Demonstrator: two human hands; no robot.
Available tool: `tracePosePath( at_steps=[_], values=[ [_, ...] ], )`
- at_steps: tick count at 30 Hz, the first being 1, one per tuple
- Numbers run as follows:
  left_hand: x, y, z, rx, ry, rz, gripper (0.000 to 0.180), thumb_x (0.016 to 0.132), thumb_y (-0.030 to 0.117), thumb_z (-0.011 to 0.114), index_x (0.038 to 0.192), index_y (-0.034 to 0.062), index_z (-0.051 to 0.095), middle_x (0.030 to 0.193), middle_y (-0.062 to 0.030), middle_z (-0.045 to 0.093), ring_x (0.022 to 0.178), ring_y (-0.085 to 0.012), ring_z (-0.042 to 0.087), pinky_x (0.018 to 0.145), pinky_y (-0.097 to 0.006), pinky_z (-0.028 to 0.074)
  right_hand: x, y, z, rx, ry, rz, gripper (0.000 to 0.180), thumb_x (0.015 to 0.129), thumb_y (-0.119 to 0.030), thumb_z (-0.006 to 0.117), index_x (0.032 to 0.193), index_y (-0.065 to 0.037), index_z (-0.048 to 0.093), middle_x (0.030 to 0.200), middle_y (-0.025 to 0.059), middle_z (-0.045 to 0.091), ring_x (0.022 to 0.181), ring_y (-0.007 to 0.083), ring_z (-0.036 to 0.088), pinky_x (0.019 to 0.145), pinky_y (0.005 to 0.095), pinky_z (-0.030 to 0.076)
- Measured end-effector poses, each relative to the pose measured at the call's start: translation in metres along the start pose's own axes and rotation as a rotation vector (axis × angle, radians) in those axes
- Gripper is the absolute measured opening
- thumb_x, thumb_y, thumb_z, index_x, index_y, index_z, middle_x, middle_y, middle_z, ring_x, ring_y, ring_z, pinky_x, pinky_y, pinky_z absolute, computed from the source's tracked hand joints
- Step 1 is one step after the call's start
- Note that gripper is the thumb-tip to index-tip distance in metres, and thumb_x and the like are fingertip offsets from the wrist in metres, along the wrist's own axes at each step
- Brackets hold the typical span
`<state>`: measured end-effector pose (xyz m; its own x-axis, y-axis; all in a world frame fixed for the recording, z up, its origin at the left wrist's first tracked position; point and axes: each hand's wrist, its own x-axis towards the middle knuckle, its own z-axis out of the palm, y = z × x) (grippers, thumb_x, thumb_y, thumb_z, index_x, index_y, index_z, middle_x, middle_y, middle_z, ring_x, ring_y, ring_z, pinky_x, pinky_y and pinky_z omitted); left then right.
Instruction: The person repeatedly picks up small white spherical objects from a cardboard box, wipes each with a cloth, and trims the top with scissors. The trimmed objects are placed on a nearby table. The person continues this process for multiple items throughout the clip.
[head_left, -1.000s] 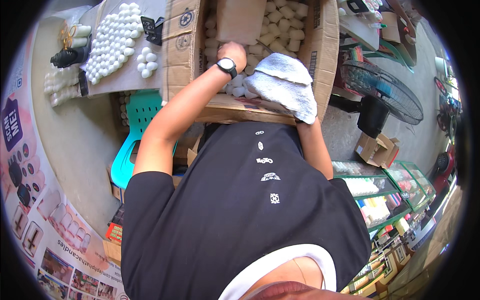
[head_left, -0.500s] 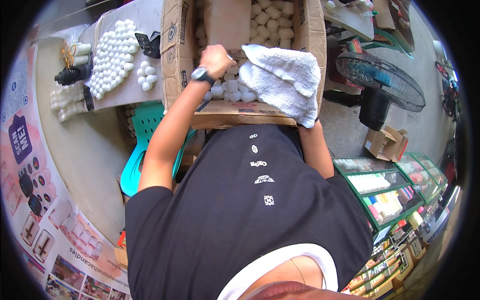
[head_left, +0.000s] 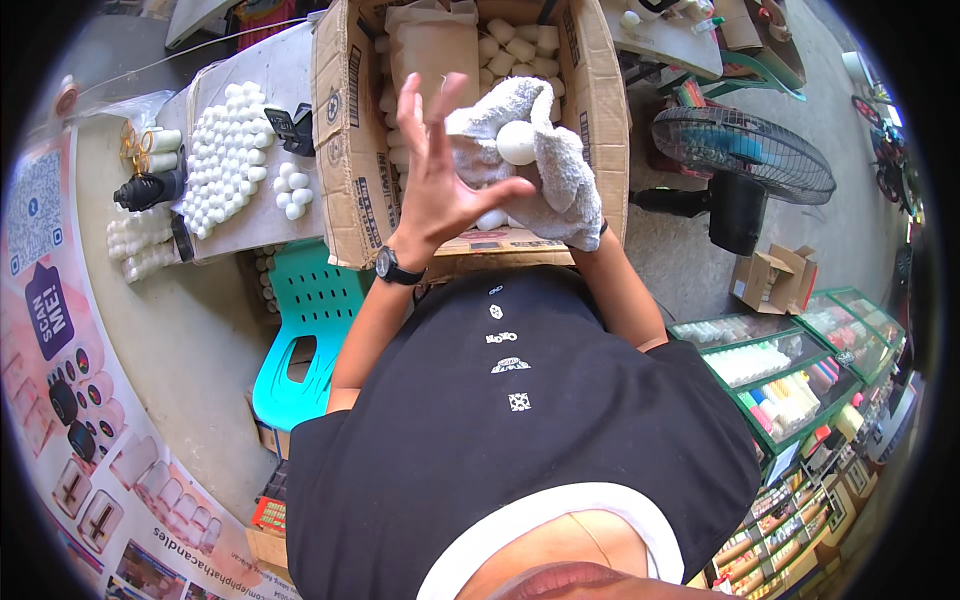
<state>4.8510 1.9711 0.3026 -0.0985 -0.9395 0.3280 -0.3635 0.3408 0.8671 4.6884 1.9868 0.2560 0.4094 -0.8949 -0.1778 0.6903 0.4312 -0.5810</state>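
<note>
My left hand [head_left: 428, 185] is raised over the near left part of a cardboard box [head_left: 345, 130], fingers and thumb spread, with nothing in it. A white terry towel [head_left: 572, 185] covers my right hand, whose fingers are hidden; only the wrist shows beneath the cloth. Cupped in the towel's folds sits a short white candle [head_left: 517, 143], its rounded end facing up. My left thumb points toward it, apart from it. More white candles [head_left: 515, 50] lie loose inside the box, beside a brown paper-like sheet [head_left: 433, 45].
On the left, a grey table [head_left: 235, 205] bears rows of white candles [head_left: 225, 150]. A turquoise plastic chair [head_left: 300, 335] stands below it. To the right are a black fan [head_left: 740, 150], a small open carton [head_left: 775, 280] and a green-framed display case [head_left: 770, 385].
My left hand has come up out of the box and its fingers have spread. A candle now sits in the towel, which has folded up around it. The view has shifted slightly.
</note>
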Motion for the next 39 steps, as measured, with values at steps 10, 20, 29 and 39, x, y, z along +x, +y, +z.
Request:
tracePosePath(
  at_steps=[10,20,29,39],
  values=[
    [-0.012,-0.006,-0.017,-0.834,-0.25,-0.735,0.037,0.098,0.027,0.054,0.12,-0.0026,0.058,0.109,-0.0056,0.065,0.097,-0.0093,0.06,0.085,-0.025,0.05,-0.009,0.015,-0.005,-0.061,-0.01,0.009,0.035,0.095,-0.021,0.056,0.125,-0.004,0.05,0.12,0.0082,0.056,0.11,0.0175,0.054,0.1,0.0326,0.042],
    [-0.019,0.02,-0.035,-0.393,-0.244,-0.037,0.027,0.085,0.016,0.062,0.103,-0.0029,0.066,0.114,-0.0104,0.064,0.093,-0.0133,0.061,0.076,-0.028,0.05,-0.01,-0.024,0.043,-0.7,0.016,-0.225,0.044,0.07,-0.006,0.073,0.109,-0.003,0.054,0.1,0.0066,0.06,0.09,0.0176,0.059,0.082,0.0318,0.049],
    [-0.005,0.045,-0.039,0.249,-0.344,0.399,0.029,0.071,-0.001,0.069,0.1,0.0013,0.065,0.106,-0.0101,0.063,0.089,-0.0252,0.063,0.076,-0.035,0.053,-0.035,0.009,0.037,-0.887,0.11,-0.261,0.026,0.081,-0.007,0.065,0.105,-0.006,0.057,0.096,0.0053,0.058,0.087,0.0193,0.055,0.076,0.0305,0.047],
    [-0.021,0.034,-0.032,0.203,-0.093,0.541,0.021,0.07,-0.006,0.068,0.089,0.0001,0.064,0.088,-0.008,0.063,0.079,-0.0225,0.065,0.066,-0.031,0.053,-0.031,0.018,0.045,-0.337,0.151,-0.216,0.028,0.083,-0.015,0.065,0.108,-0.006,0.055,0.099,0.0027,0.057,0.089,0.0125,0.055,0.076,0.0252,0.047]
  ],
)
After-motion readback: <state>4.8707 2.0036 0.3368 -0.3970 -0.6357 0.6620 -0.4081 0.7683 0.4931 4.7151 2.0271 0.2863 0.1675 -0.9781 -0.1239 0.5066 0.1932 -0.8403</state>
